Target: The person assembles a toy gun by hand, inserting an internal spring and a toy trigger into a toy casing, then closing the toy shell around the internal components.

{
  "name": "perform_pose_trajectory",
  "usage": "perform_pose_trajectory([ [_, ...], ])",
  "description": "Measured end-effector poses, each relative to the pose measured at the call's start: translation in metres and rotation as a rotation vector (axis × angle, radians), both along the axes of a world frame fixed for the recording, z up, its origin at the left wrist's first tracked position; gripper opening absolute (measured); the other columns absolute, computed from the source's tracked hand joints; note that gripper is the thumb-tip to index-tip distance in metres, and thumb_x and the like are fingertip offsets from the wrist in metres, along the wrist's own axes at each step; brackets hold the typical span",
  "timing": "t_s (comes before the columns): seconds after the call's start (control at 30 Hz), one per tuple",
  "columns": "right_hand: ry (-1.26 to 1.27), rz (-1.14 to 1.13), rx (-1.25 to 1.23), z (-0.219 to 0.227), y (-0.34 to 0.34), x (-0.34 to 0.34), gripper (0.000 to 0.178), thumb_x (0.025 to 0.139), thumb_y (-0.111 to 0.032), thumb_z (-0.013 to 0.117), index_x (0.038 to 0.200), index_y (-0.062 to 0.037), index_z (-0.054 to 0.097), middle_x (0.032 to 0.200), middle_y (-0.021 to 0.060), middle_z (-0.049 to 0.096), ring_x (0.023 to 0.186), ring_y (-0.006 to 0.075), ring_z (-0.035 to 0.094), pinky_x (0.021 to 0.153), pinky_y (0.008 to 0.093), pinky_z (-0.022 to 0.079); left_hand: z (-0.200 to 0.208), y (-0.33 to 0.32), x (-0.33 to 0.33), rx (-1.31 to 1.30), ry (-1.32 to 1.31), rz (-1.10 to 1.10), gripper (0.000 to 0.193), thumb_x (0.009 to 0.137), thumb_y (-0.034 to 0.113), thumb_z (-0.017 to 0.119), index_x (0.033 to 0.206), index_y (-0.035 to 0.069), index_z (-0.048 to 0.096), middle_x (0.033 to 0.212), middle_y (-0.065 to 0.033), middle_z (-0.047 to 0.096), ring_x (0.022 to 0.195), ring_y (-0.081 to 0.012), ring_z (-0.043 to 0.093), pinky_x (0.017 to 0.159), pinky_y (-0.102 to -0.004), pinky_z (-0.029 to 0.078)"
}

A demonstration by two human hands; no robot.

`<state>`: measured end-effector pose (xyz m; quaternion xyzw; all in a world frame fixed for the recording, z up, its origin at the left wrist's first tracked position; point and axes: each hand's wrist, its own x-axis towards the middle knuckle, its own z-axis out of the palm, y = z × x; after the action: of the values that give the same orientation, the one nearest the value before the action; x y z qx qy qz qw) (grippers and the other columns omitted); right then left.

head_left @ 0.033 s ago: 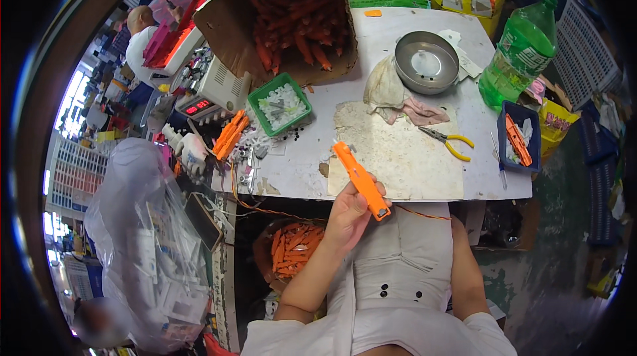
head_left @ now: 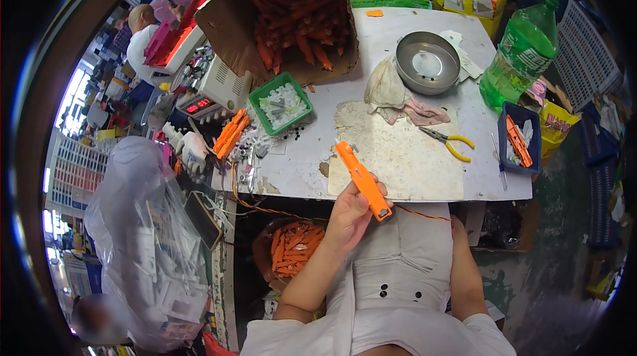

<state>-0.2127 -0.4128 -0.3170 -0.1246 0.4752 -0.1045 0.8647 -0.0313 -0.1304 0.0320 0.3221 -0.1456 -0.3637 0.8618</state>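
My left hand is closed around a long orange plastic part, holding it tilted above the table's front edge. Its narrower end points up and away, and a dark spot shows at its near end. My right upper arm runs toward the table edge, but the hand itself is out of sight. Beyond the orange part lies a worn, pale work mat. Pliers with yellow handles rest on its right side. A green tray of small white pieces stands left of the mat.
A large cardboard box of orange parts lies open at the back. A metal bowl, cloth, green bottle and blue bin stand to the right. A box with a red display and several orange parts sit left.
The orange part in my left hand has shifted very slightly to the right. Nothing on the table has visibly moved.
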Motion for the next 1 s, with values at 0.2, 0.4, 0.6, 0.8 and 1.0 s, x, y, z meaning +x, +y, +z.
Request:
perform_pose_trajectory([
  [0.2,-0.173,-0.383,-0.023,0.017,-0.02,-0.051,0.03,0.092,-0.007,0.052,0.121,-0.0006,0.053,0.11,0.0132,0.061,0.094,0.025,0.062,0.079,0.0282,0.052,0.009,-0.001,-0.008,0.056,-0.008,-0.045,0.053,0.084,0.032,0.068,0.122,0.002,0.046,0.103,-0.0095,0.057,0.092,-0.0224,0.061,0.086,-0.0337,0.049],
  [0.4,-0.137,-0.284,-0.589,0.203,0.001,-0.083,0.042,0.095,-0.037,0.051,0.126,-0.0083,0.049,0.102,0.0035,0.059,0.071,0.0072,0.054,0.043,0.0168,0.04,0.005,-0.006,-0.013,0.208,-0.106,-0.084,0.047,0.089,0.017,0.064,0.128,0.002,0.043,0.109,-0.0106,0.06,0.1,-0.0176,0.061,0.088,-0.0312,0.048],
  [0.6,-0.111,0.089,-1.071,0.314,0.047,-0.03,0.028,0.084,-0.018,0.068,0.108,-0.0083,0.058,0.09,0.0026,0.06,0.07,0.0083,0.055,0.045,0.0178,0.041,0.016,-0.029,-0.022,0.343,-0.099,-0.033,0.049,0.086,0.01,0.066,0.128,0.002,0.042,0.109,-0.0089,0.06,0.101,-0.0145,0.059,0.089,-0.0281,0.047],
  [0.8,-0.176,0.419,-2.002,0.367,0.131,0.065,0.032,0.071,-0.021,0.079,0.092,-0.0048,0.061,0.078,0.006,0.057,0.06,0.0161,0.057,0.051,0.0276,0.046,0.024,-0.031,-0.026,0.346,-0.137,0.2,0.042,0.086,0.007,0.066,0.121,0.0,0.044,0.107,-0.0078,0.057,0.1,-0.0118,0.056,0.087,-0.0258,0.046],
  [1.0,-0.071,0.474,-2.177,0.365,0.151,0.092,0.032,0.065,-0.026,0.079,0.084,-0.0083,0.061,0.073,0.0032,0.055,0.059,0.0182,0.059,0.049,0.0301,0.046,0.025,-0.028,-0.022,0.418,-0.25,0.343,0.039,0.085,0.005,0.066,0.117,0.0,0.044,0.11,-0.0093,0.055,0.097,-0.0115,0.055,0.087,-0.0255,0.046],
])
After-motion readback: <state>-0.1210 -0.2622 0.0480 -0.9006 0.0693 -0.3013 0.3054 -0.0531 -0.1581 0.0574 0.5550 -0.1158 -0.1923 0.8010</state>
